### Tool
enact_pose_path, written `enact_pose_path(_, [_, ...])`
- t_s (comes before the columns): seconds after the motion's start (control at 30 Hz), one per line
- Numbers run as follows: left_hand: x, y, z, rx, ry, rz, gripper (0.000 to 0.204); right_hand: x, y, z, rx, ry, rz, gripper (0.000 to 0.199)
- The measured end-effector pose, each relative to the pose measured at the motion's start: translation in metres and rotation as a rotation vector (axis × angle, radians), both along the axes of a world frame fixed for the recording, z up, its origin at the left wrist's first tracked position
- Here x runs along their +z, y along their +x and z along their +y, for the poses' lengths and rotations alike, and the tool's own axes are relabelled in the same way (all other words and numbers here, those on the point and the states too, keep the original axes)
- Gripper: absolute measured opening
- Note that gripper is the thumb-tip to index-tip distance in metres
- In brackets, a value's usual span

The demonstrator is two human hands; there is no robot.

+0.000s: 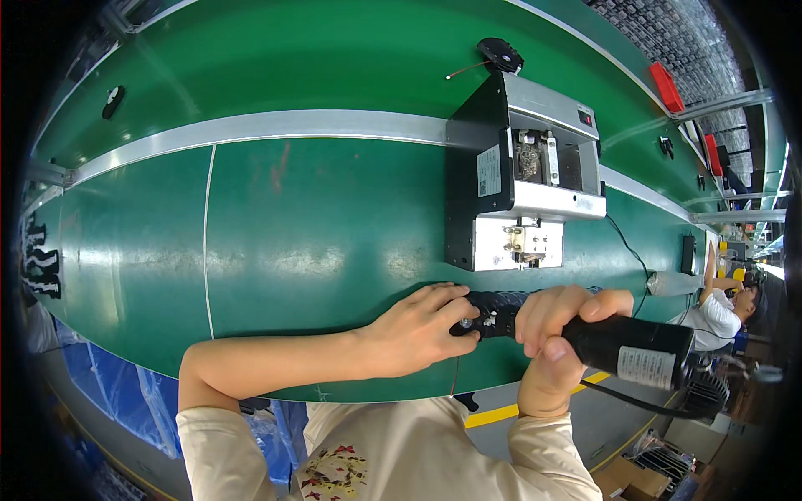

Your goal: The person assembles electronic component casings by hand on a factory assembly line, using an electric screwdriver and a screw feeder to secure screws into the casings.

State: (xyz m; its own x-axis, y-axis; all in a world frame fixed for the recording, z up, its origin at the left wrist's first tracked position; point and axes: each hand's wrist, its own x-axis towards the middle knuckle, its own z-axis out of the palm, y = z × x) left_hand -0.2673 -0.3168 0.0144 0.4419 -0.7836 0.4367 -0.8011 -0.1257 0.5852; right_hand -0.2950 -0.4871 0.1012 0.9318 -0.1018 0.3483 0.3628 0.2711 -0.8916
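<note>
Head view: the right hand (pixel 555 334) is wrapped tight around an electric screwdriver (pixel 618 346), a black cylinder with a pale label near its rear end and a dark cable trailing off toward the lower right. The tool lies roughly level, just above the near edge of the green desk (pixel 317 250), its tip pointing left at a small black part (pixel 493 317). The left hand (pixel 422 330) rests on the desk with its fingers (pixel 455 316) closed on that part, steadying it right at the tool's tip. The part is dark and ribbed; finer detail is too small to tell.

Just beyond the hands stands a black and silver screw feeder box (pixel 522 179), near but not touching them. A silver rail (pixel 251 129) runs across the desk behind it. To the left of the hands the green surface stretches wide and bare as far as a thin pale line (pixel 206 242). Another person (pixel 723 313) sits at far right, well apart.
</note>
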Motion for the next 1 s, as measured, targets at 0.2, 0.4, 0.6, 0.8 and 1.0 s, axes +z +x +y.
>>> enact_pose_path(0.2, [0.002, 0.0, 0.0, 0.008, -0.001, -0.004, 0.026, -0.004, 0.003, -0.001, 0.069, -0.132, -0.123, 0.036])
enact_pose_path(0.4, [-0.002, -0.003, 0.003, 0.015, -0.01, 0.002, 0.024, -0.004, 0.005, 0.001, 0.102, -0.182, -0.143, 0.038])
enact_pose_path(0.6, [0.0, 0.0, 0.002, -0.016, -0.009, -0.005, 0.025, 0.019, 0.016, -0.014, 0.057, 0.024, -0.242, 0.044])
enact_pose_path(0.8, [-0.005, -0.001, 0.0, -0.013, -0.004, -0.026, 0.026, 0.034, 0.048, -0.026, -0.13, -0.028, -0.294, 0.047])
enact_pose_path(1.0, [-0.003, -0.001, -0.001, -0.009, -0.001, -0.027, 0.026, 0.031, 0.058, -0.021, -0.162, -0.087, -0.225, 0.045])
